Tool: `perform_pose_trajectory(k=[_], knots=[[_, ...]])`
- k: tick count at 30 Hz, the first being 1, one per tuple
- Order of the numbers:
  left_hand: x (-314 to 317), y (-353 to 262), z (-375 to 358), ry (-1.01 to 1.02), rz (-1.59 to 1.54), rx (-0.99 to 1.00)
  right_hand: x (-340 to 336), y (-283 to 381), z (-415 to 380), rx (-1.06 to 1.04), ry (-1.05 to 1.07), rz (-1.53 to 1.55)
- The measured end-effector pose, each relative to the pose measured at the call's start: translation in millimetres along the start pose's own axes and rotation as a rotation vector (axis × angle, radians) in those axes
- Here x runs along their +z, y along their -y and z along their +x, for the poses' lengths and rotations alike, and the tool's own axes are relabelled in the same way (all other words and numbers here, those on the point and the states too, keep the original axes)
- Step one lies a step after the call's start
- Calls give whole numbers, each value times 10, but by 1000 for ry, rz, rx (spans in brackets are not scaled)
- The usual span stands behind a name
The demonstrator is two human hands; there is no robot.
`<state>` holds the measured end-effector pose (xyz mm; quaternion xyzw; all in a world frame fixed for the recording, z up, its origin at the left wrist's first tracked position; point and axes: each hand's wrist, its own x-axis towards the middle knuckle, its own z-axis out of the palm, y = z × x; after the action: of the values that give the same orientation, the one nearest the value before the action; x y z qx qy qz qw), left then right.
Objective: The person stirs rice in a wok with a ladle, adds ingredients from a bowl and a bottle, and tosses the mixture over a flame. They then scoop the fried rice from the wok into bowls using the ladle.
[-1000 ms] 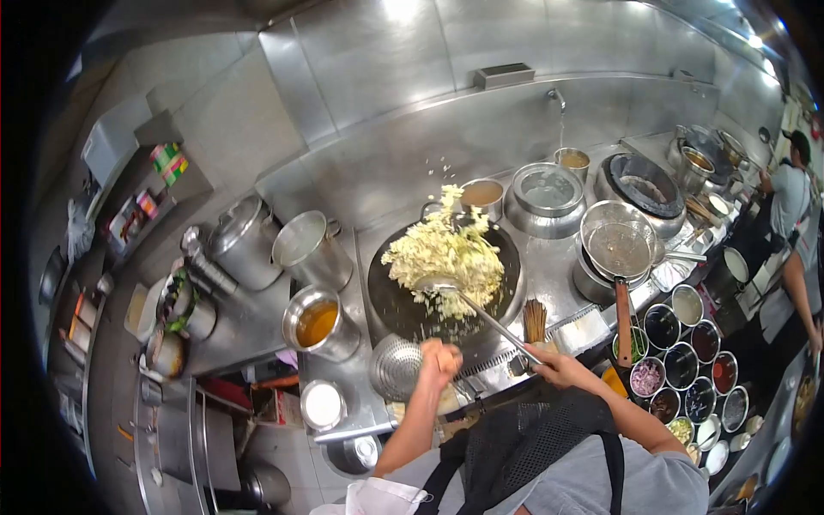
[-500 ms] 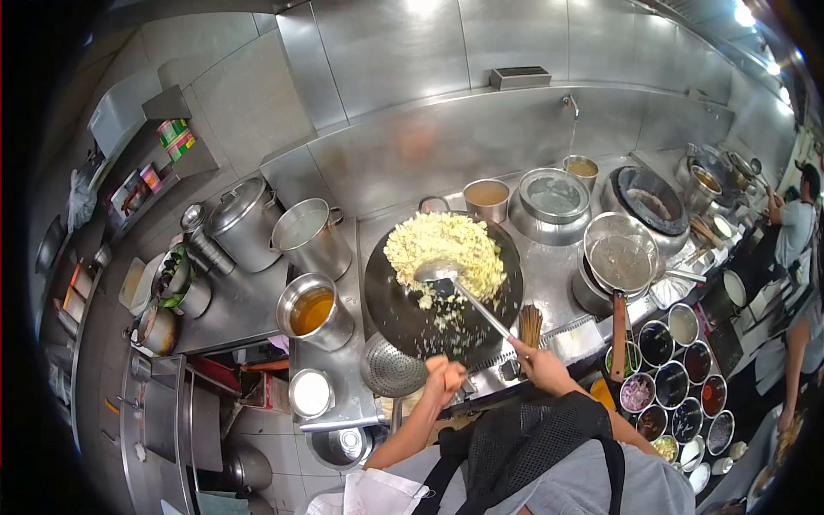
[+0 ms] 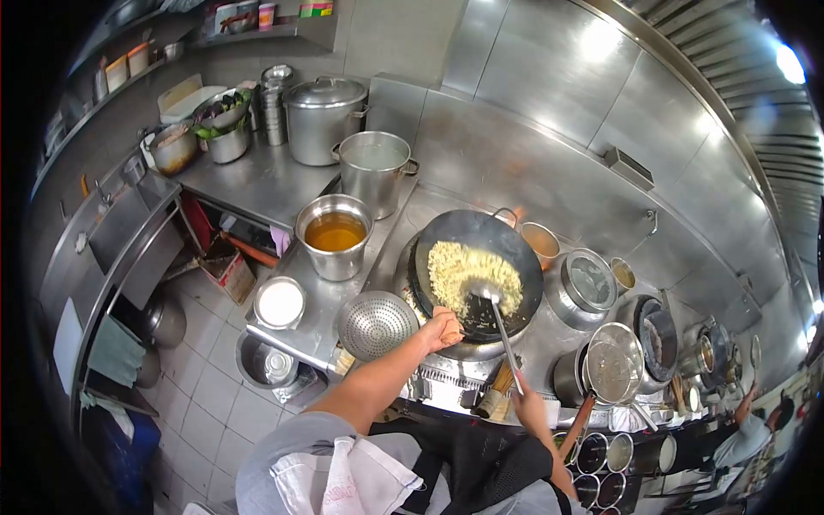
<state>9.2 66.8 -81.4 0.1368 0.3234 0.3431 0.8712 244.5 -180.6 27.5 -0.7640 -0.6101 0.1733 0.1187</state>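
My left hand [image 3: 444, 330] is closed at the near left rim of a black wok [image 3: 476, 230], gripping it; the exact hold is hidden by my fingers. The wok tilts toward me over the burner. A heap of yellow, rice-like food [image 3: 459, 264] lies inside, with loose bits near the front. My right hand [image 3: 531, 409] is wrapped around the long handle of a metal ladle [image 3: 505, 336], whose bowl rests against the food. Left of the wok, close to my left forearm, sits a perforated metal strainer [image 3: 378, 324].
A pot of amber liquid [image 3: 336, 232], a tall stockpot [image 3: 374, 157] and a container of white contents [image 3: 280, 303] stand to the left. A bamboo brush [image 3: 496, 393] lies by the burner front. Rightward are a mesh strainer [image 3: 614, 360], sauce containers [image 3: 592, 452] and another person [image 3: 745, 436].
My view has turned, shifting the surroundings. The wok has tipped toward me with my left hand at its rim, and the food has spread lower. Both hands keep their grips.
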Motion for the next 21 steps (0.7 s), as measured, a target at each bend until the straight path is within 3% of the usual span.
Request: perform_pose_trajectory(k=[2,3,5,8,10,12,13,14,15,16,17,19,21], knots=[[-34,64,-3,0,-7,38,673,-289,461,-352,-265,318],[-92,66,38,74,-18,25,592,-183,435,-361,-253,320],[-61,46,-41,44,-8,26,241,176,379,165,140,1061],[44,-9,-109,-30,30,21,104,261,579,99,-7,1130],[-57,25,-38,42,44,13,371,225,909,53,-64,1099],[-118,61,22,30,49,7,700,267,1118,155,-151,1066],[-157,105,71,64,23,16,553,447,996,223,27,1174],[-169,76,112,99,2,32,313,480,819,211,28,1176],[-39,31,-13,-40,14,33,49,438,662,172,173,1208],[-55,14,36,-8,42,-8,-111,345,613,137,319,1232],[-34,7,27,-16,48,-11,-199,219,682,126,316,1228],[15,-1,-14,-28,60,-18,-260,43,774,46,177,918],[53,-4,-87,-68,67,-7,-250,221,1087,-83,-38,865]])
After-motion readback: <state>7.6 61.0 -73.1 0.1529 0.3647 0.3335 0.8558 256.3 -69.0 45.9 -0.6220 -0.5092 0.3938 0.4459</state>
